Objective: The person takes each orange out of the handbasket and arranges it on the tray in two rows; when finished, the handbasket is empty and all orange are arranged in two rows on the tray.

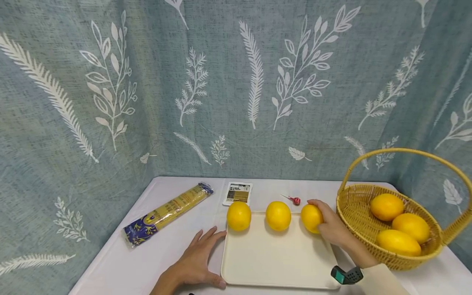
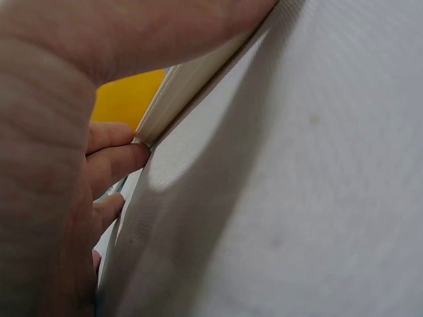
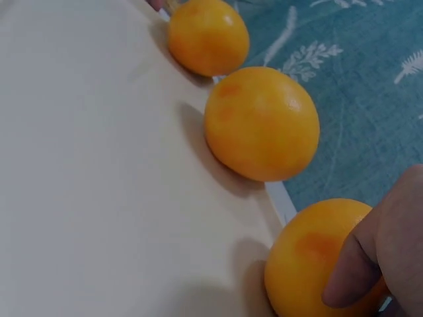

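Note:
A cream rectangular tray (image 1: 278,258) lies on the white table with three yellow-orange oranges along its far edge. The left orange (image 1: 239,216) sits at the far left corner, the middle orange (image 1: 278,216) beside it with a gap. At the far right corner, my right hand (image 1: 333,226) grips the right orange (image 1: 310,218); its thumb lies against the fruit (image 3: 310,257) in the right wrist view. My left hand (image 1: 197,260) is spread along the tray's left side, thumb and fingertips at the rim (image 2: 178,92).
A yellow wicker basket (image 1: 354,217) with a tall handle holds three more yellow-orange fruits at the right. Beyond the tray lie a red lollipop (image 1: 296,200) and a white packet (image 1: 237,193). A long pasta packet (image 1: 167,214) lies at the left. A patterned curtain (image 1: 236,102) hangs behind.

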`<state>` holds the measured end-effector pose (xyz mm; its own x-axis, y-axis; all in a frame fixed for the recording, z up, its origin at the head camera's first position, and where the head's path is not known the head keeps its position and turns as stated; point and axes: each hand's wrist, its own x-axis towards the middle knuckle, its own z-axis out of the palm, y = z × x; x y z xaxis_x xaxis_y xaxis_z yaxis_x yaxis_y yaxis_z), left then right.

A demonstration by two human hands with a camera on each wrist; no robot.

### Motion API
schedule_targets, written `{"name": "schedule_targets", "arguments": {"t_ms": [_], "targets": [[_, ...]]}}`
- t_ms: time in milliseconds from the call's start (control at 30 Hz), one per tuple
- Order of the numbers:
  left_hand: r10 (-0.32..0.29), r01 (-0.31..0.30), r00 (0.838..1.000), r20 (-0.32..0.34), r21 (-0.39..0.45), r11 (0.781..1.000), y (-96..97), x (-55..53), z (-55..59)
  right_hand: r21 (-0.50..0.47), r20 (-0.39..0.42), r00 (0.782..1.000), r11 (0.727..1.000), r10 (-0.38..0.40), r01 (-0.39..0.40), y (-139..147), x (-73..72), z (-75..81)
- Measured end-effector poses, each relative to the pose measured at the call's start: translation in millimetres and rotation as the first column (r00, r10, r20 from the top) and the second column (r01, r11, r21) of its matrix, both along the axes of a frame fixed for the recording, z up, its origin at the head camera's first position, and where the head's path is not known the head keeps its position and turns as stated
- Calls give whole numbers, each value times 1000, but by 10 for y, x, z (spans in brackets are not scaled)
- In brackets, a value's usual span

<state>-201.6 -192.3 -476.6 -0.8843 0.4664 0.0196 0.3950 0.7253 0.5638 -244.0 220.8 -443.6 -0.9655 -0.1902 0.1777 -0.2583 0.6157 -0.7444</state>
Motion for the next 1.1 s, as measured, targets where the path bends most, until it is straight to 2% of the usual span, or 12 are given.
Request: {"name": "schedule_targets", "arguments": {"t_ms": [133, 367, 567, 867, 1100], "targets": [[1, -1, 1000, 3, -3, 1000, -5, 2, -2, 12, 8, 1000, 1000, -17, 17, -4, 15, 3], [4, -4, 1000, 4, -10, 1000, 15, 1, 11, 77, -25, 998, 996, -50, 52, 2, 36, 33], [3, -3, 1000, -2, -9, 1000, 20, 6, 25, 76, -1, 997, 994, -83, 83, -34, 87, 185], [15, -15, 1000, 10, -3, 1000, 21, 10, 40, 17, -98, 995, 999, -29, 31, -66, 182, 424], [10, -10, 1000, 9, 0, 1000, 24, 15, 40, 27, -96, 994, 999, -45, 48, 99, 246, 562]]}}
